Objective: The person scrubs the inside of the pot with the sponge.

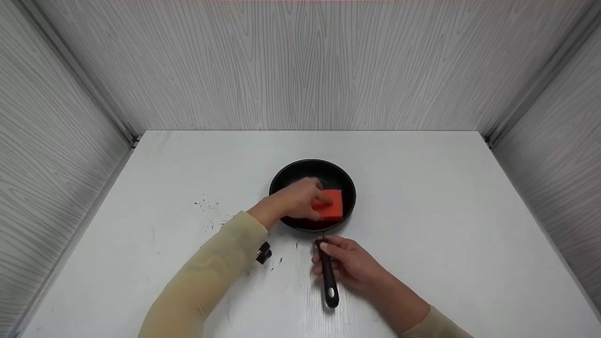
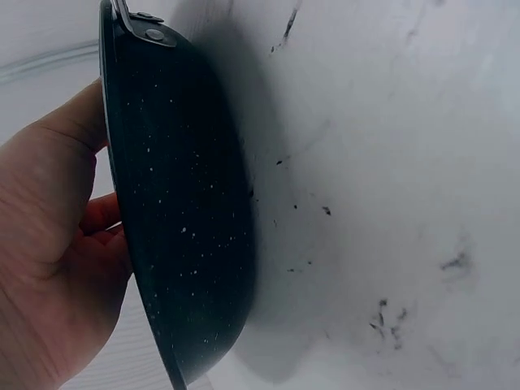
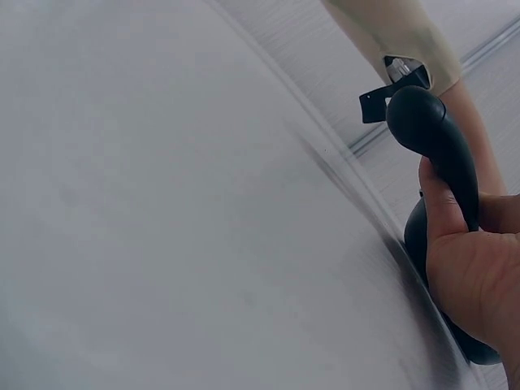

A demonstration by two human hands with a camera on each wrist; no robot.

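Note:
A black frying pan [image 1: 305, 167] sits near the middle of the white table, its handle [image 1: 329, 281] pointing toward me. Inside it lies a red sponge [image 1: 335, 211], square at its visible edge. My left hand [image 1: 300, 199] reaches over the pan's left rim and grips the sponge, with thumb and fingers on it. In the left wrist view the pan's speckled outer side [image 2: 183, 203] hides those fingertips and the sponge. My right hand [image 1: 354, 260] holds the handle close to the pan, thumb on top; the right wrist view shows the handle's rounded end [image 3: 414, 110] above that hand.
Dark specks and smudges [image 1: 206, 204] mark the table left of the pan. A small black device [image 1: 264, 253] is at the left sleeve. Grey wood-grain panels [image 1: 300, 65] stand behind the table and along both sides.

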